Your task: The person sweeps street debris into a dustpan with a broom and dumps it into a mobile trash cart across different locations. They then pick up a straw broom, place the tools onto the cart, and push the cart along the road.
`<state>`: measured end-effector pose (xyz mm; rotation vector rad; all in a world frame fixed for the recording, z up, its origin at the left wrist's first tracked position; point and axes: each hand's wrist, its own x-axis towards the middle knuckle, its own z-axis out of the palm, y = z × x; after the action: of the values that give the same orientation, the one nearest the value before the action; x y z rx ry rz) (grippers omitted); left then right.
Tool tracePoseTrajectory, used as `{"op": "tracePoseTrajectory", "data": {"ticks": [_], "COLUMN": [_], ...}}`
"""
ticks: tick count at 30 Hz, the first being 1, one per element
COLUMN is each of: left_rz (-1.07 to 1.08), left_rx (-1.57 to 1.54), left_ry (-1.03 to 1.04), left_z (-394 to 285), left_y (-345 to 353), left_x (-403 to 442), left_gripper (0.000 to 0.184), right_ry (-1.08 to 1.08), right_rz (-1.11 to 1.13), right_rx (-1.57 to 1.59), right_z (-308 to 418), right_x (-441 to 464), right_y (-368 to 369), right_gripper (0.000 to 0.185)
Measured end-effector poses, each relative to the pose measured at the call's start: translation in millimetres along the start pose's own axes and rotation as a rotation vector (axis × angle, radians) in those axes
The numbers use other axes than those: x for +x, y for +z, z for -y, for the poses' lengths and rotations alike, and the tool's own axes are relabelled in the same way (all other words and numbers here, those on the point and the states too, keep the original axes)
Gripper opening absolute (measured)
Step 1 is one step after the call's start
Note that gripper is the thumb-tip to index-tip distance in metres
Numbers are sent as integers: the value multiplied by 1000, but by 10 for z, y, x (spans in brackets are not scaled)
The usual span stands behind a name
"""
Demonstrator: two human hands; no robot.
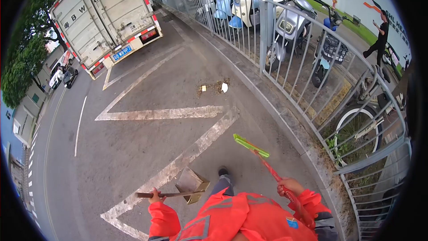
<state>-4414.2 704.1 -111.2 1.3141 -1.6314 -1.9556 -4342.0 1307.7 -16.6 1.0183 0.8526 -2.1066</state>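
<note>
My left hand (156, 196) is closed round the wooden handle of a long-handled dustpan (190, 180), whose metal pan hangs low beside my leg. In my right hand (290, 186) is the red shaft of a broom (250, 145) with a bright green head, held out ahead of me near the kerb side. Farther forward on the asphalt lies a small pile of brown debris (215, 88), with a white scrap (224, 88) and a pale yellowish piece (204, 88) in it. The broom head is apart from that pile.
A box truck (104, 18) stands ahead on the left. Along the right runs a kerb (267, 107) with a grey metal railing (294, 71). Behind it are parked scooters (285, 27), a bicycle wheel (359, 127) and a walking person (381, 35). Zigzag white lines (165, 114) mark the road.
</note>
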Motion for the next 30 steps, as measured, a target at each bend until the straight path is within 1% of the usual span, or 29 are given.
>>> {"op": "tracePoseTrajectory", "data": {"ticks": [1, 2, 3, 4, 6, 7, 10, 13, 15, 16, 18, 19, 20, 22, 23, 27, 30], "left_rz": [32, 65, 57, 61, 19, -31, -20, -34, -50, -56, -24, 10, -2, -69, -64, -127, -188], "left_rx": [54, 114, 138, 138, 294, 287, 330, 328, 290, 301, 146, 146, 165, 77, 51, 51, 56], "left_ry": [13, 25, 5, 3, -14, 3, 3, 10, 21, 16, -19, -49, -62, 3, -1, 41, 56], "left_z": [-26, -59, -103, -150, -293, -327, -601, -873, -1026, -1042, -1049, -1090, -1089, -1136, -1137, -1288, -1674], "left_y": [246, 501, 792, 1086, 1653, 1927, 2627, 3074, 3362, 3455, 3586, 3664, 3764, 4107, 4244, 4825, 5371], "left_x": [168, 350, 541, 714, 1042, 1220, 1582, 1829, 2031, 2167, 2455, 2538, 2582, 2728, 2842, 3142, 3078], "left_gripper": [33, 34, 34, 34, 35, 37, 37, 37, 38, 38, 37, 34, 34, 32, 31, 30, 28], "right_ry": [3, -41, -88, -90, -79, -82, -75, -48, -98, -85, -98, -95, -93, -71, -61, -77, -84], "right_rz": [1, 35, 67, 64, 87, 84, 60, 65, 14, 11, -49, -65, -80, -92, -90, -6, 34], "right_rx": [1, -17, -36, -35, -1, -6, 6, -54, -163, -159, -240, -254, -268, -307, -304, -418, -543], "right_z": [225, 410, 591, 794, 1211, 1414, 2101, 2623, 2991, 3174, 3554, 3779, 4036, 4626, 4925, 6211, 7176], "right_x": [166, 333, 494, 654, 908, 1009, 1287, 1651, 1843, 1994, 2378, 2570, 2763, 3145, 3367, 4340, 5010], "right_y": [101, 207, 310, 407, 653, 806, 1188, 1450, 1630, 1690, 1802, 1872, 1948, 2111, 2149, 2421, 2829], "right_gripper": [17, 17, 18, 18, 18, 18, 17, 15, 15, 15, 14, 15, 16, 16, 16, 14, 13]}}
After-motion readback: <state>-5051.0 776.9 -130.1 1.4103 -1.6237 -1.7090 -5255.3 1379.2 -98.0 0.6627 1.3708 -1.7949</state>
